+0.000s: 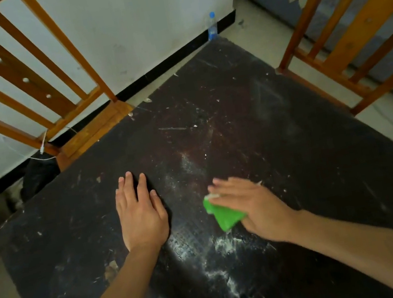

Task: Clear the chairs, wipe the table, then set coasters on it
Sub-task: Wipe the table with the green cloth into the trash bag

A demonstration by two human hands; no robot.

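On the dark table (295, 158), nearest the viewer, the right hand (254, 206) presses a green cloth (223, 215) flat, fingers extended. Slightly farther, the left hand (140, 213) rests palm-down, fingers straight. Beyond stand two wooden chairs (80, 111).

A home dining corner: dark table (250, 119), wooden chairs (23, 81), tiled floor (257, 34)

dusty dark table (264, 124), green cloth (223, 215) on it
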